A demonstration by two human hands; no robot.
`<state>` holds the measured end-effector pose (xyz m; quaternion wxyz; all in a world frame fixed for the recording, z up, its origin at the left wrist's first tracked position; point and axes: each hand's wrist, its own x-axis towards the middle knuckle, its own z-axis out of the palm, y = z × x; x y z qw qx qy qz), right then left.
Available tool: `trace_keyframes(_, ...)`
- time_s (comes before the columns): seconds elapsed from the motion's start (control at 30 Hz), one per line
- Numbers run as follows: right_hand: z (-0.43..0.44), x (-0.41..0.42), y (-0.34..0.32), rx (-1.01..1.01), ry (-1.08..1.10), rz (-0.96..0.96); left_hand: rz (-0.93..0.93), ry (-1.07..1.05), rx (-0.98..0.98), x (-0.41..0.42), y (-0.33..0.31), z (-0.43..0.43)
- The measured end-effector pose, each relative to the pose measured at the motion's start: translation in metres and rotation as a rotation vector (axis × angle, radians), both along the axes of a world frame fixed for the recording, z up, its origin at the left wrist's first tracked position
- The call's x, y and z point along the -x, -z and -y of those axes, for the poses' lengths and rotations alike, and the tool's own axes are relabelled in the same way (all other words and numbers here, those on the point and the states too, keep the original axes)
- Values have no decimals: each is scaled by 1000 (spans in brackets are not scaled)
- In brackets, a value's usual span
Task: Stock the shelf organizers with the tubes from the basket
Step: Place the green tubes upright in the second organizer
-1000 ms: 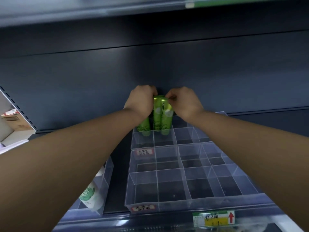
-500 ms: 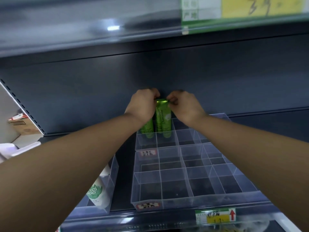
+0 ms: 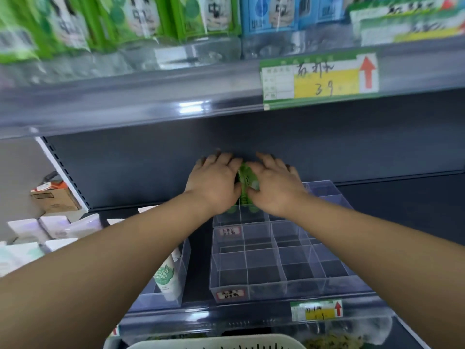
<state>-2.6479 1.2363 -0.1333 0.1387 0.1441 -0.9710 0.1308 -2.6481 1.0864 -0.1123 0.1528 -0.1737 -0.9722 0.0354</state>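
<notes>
Head view: the white basket rim lies at the bottom edge, below the shelf lip that carries a small price label. On the shelf, a clear divided front organizer sits beside a left organizer holding one white tube. Behind the front unit, the rear organizer holds the green tubes upright in its back-left compartments. The left hand and right hand, fingers extended and spread, flank the tubes and touch them from both sides. Above, a large price label fronts the upper shelf.
</notes>
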Motion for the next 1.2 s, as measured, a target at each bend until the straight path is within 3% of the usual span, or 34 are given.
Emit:
trace_keyframes(0.6, 8, -105, -15, -75, -23, -9, -63, -67, -3, -118, 0, 30)
trace_keyframes(1.2, 24, -224, 40, -82, -147, 121, 46, -54, -93, -252, 64, 53)
